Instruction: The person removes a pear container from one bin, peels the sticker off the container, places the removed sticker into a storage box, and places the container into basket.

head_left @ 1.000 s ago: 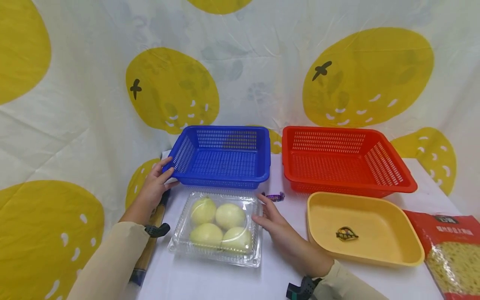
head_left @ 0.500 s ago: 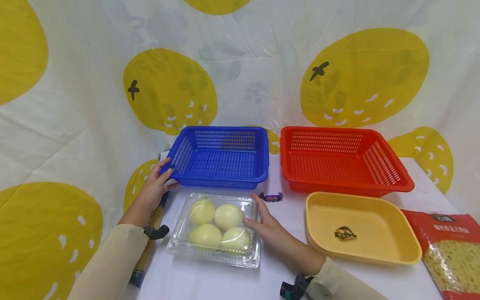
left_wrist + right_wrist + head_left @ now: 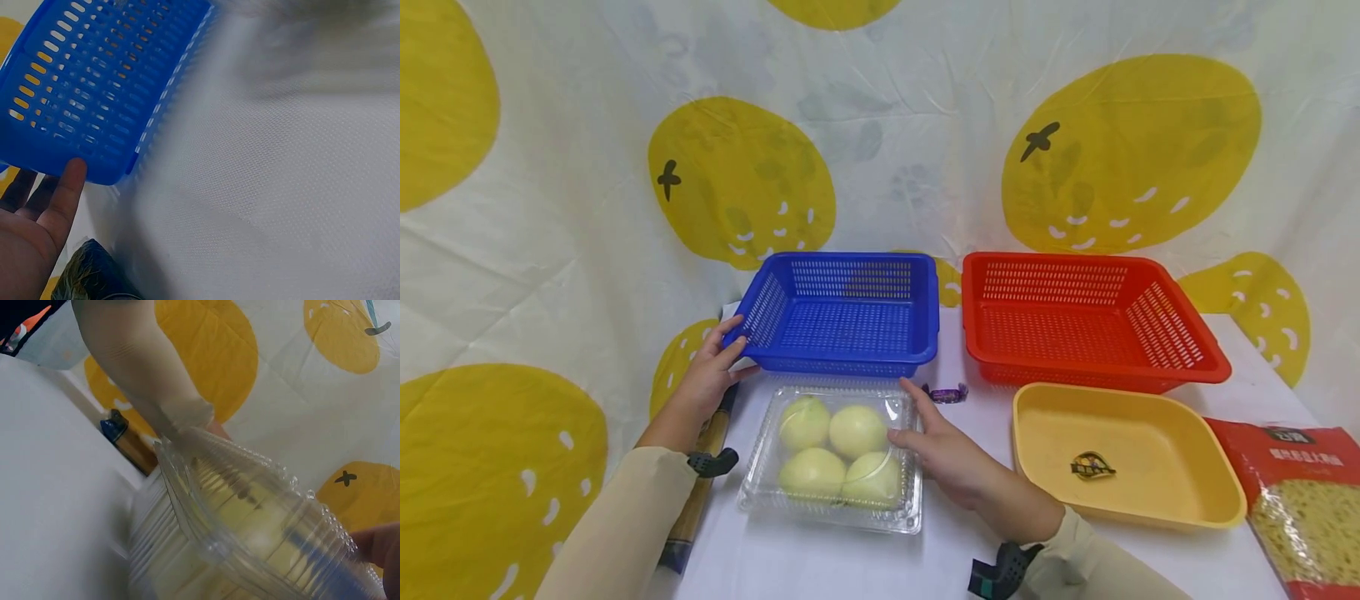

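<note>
At the left end of the blue basket [image 3: 850, 358], my left hand [image 3: 703, 379] holds the rim. The left wrist view shows one fingertip on the basket wall [image 3: 94, 94] and other fingers of the hand [image 3: 37, 231] behind the rim. A clear lidded container [image 3: 752, 467] with several pale yellow-green round fruits [image 3: 812, 471] lies in front of the basket. At its right edge, my right hand [image 3: 962, 467] touches the lid with extended thumb and index finger; its other fingers are mostly hidden. The right wrist view shows the container [image 3: 219, 544] close up, beside the fingers [image 3: 375, 547].
A red basket [image 3: 1097, 371] stands at the back right, with a yellow tray [image 3: 1150, 475] before it holding a small dark wrapped item [image 3: 1092, 466]. A purple-wrapped candy [image 3: 948, 394] lies between baskets. A red food packet [image 3: 1307, 500] is far right; a long brown package [image 3: 696, 500] lies left.
My right hand has moved left from the container's right side onto the edge of its lid. My left hand stays at the blue basket's rim.
</note>
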A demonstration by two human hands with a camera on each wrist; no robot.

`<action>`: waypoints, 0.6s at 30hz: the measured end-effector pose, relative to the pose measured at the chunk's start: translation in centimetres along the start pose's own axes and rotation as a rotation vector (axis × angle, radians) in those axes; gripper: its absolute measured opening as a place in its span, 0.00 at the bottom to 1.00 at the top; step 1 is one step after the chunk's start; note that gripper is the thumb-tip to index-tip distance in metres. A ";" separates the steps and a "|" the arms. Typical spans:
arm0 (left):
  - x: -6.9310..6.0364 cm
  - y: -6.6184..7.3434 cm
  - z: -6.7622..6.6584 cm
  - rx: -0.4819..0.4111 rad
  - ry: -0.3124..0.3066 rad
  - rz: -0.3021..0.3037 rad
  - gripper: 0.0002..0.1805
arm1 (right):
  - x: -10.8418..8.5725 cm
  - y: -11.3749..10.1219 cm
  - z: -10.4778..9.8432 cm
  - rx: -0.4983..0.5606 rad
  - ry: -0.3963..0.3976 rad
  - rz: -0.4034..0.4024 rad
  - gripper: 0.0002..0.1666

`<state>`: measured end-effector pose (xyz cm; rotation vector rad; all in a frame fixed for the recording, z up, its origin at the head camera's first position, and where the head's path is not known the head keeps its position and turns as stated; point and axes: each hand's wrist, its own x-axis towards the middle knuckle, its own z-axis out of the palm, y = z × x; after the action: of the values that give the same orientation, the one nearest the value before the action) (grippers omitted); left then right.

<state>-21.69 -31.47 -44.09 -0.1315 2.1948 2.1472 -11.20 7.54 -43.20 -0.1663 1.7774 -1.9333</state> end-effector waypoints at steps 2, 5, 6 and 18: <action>0.0 0.0 0.0 0.017 0.005 -0.009 0.32 | 0.0 -0.1 -0.1 0.010 0.006 0.014 0.51; -0.2 0.1 0.0 0.038 0.012 -0.016 0.32 | 0.1 -0.1 -0.3 0.010 0.030 0.014 0.49; -0.2 0.1 0.0 0.040 0.010 -0.016 0.32 | 0.2 0.0 -0.4 0.010 0.040 0.013 0.48; -0.3 0.3 0.2 -0.003 0.012 -0.009 0.32 | 0.2 0.1 -0.5 0.065 0.108 0.008 0.45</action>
<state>-21.46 -31.29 -43.80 -0.1540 2.1934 2.1508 -11.57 7.88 -43.40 -0.0324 1.7770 -2.0262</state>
